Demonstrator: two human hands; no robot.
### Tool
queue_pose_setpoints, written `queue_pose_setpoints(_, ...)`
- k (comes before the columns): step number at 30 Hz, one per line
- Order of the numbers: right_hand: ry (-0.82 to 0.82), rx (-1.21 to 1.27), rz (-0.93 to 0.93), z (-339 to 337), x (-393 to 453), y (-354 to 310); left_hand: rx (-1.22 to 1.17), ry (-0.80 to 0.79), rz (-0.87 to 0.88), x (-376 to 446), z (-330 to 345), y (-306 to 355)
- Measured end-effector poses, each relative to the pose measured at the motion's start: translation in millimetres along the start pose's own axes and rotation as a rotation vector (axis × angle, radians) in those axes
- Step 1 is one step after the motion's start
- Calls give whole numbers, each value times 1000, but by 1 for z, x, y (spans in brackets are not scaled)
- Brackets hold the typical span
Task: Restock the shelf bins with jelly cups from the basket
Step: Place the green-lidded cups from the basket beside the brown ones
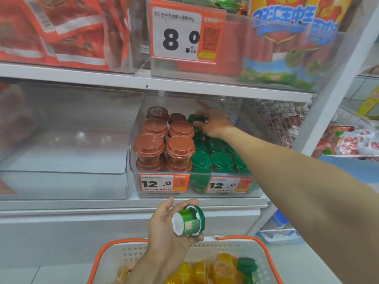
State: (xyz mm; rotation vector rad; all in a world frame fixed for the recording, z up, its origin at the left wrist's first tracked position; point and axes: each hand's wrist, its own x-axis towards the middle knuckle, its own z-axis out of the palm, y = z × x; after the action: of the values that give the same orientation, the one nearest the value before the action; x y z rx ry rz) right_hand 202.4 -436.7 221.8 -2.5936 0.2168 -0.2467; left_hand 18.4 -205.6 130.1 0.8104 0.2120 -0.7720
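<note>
Jelly cups (202, 160) sat in the shelf bin (131, 152). Right hand (213, 124) fingers pinched one there. Left hand (166, 226) held another green cup (188, 220) above the basket (98, 261) (probably light, stiff, best gripped around its sides).

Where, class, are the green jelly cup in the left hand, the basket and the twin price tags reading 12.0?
green jelly cup (189, 220): head view, on its side wall.
basket (242, 238): head view, on the orange rim.
price tags (156, 183): head view, on the left tag's white face.
</note>
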Motion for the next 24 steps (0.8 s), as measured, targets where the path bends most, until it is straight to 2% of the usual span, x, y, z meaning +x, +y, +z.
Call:
queue_pose_setpoints(5, 69, 17, -17, 2, -4, 5, -9, 1, -39, 4, 1, -6)
queue_pose_setpoints(13, 54, -36, -48, -2, -12, -1, 18, 7, -43, -1, 11, -10)
queue_pose_setpoints(15, 95, -9, -78, -9, -22, -4, 11, 4, -31, -2, 14, -8)
queue_pose_setpoints(18, 213, 83, -148, -25, -50, -11, 38, 6, 0, -3, 21, -5)
queue_pose_setpoints(21, 253, 127, -218, -41, -97, -19, 43, 4, 41, -7, 33, -4)
queue_pose_setpoints(23, 234, 229, -262, -50, -136, -22, 4, -31, 39, -12, 42, -2)
queue_pose_setpoints(24, 170, 309, -271, -56, -154, -22, -31, -69, 25, -15, 46, -1)
